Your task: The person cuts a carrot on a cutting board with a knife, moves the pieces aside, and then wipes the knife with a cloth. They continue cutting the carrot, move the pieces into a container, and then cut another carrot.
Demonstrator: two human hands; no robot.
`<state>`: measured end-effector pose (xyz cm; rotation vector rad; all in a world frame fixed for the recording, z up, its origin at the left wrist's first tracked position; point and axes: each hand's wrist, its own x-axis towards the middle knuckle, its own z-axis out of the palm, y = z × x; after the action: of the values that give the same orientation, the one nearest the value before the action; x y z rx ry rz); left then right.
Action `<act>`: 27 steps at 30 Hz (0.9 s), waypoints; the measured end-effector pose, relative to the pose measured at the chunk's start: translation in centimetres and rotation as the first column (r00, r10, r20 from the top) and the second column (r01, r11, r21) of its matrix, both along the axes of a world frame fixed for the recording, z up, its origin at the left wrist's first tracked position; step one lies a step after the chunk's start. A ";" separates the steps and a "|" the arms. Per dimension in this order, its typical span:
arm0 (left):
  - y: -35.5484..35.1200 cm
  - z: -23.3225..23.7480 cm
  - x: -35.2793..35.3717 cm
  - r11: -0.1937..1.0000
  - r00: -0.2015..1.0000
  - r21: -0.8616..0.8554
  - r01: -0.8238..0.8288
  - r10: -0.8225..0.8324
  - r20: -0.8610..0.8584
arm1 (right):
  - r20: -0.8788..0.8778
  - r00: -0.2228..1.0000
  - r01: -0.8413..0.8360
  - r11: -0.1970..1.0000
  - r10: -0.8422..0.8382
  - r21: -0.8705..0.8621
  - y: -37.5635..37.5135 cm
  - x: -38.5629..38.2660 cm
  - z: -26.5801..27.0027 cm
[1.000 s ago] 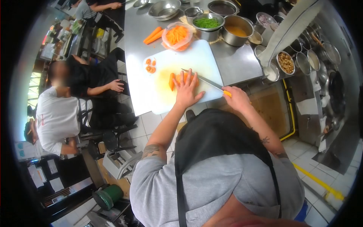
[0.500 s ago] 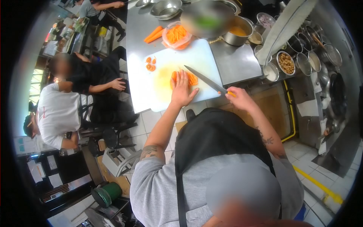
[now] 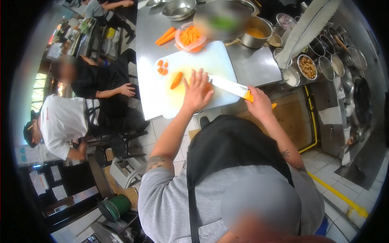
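Observation:
A white cutting board (image 3: pixel 225 60) lies on the steel counter. My left hand (image 3: pixel 197 91) is over its middle with fingers spread, covering most of some cut carrot (image 3: pixel 208 88). In my right hand (image 3: pixel 259 102) is the orange handle of a knife (image 3: pixel 229 86), its broad blade flat and its tip at my left fingers. One carrot piece (image 3: pixel 176 80) lies left of my left hand. Small carrot ends (image 3: pixel 162 67) sit near the board's left edge. Beyond the board stands a clear container of cut carrot (image 3: pixel 190 37), beside whole carrots (image 3: pixel 165 36).
Metal bowls (image 3: pixel 178 9) and a pot (image 3: pixel 257 32) stand at the back of the steel counter (image 3: pixel 148 52). Several containers, one with brown cubes (image 3: pixel 307 67), are at the right. Co-workers (image 3: pixel 65 121) are at the left.
The knife has turned from edge-down to flat, its tip now at my left fingers. My left hand has moved slightly right, and the carrot piece now lies apart from it.

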<state>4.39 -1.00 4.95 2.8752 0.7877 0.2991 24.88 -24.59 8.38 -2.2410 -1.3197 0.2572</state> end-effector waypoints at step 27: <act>-4.8 -1.4 0.7 0.999 0.985 -0.048 -0.021 0.029 0.167 | -0.985 0.171 0.082 0.997 0.003 0.017 9.2 -3.0 -0.3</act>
<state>5.04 -5.80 3.54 2.7544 0.7897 0.5119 21.85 -15.41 8.04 -1.3665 -0.4427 1.3828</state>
